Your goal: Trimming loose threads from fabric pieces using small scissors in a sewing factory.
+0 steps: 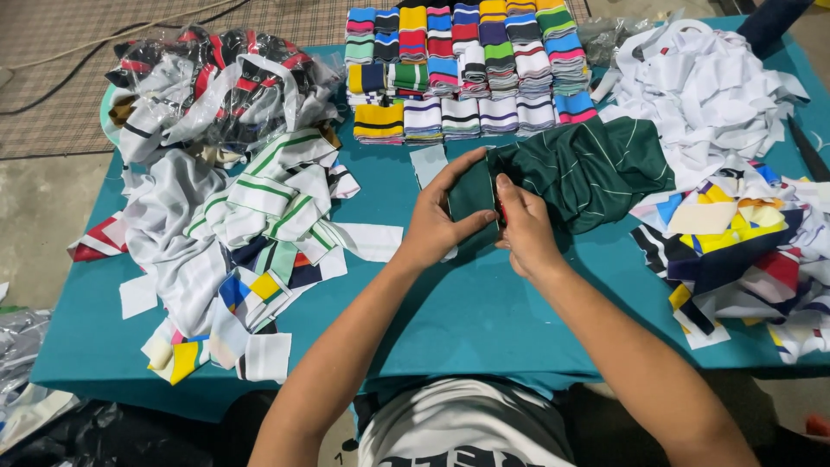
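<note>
Both bare forearms come up from the bottom edge and angle in toward each other, meeting around the middle. Left hand (437,220) is curled, fingers stretched forward and thumb tucked in toward the right one. Right hand (525,227) sits just beside it, fingers bent, looks like a pinch grip but hard to tell from here.

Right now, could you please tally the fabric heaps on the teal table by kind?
Dark green fabric: 1
White scrap heap: 1
Stacked striped bands: 1
Bagged bundle: 1
Mixed-colour heaps, left and right: 2
Total: 6
</note>
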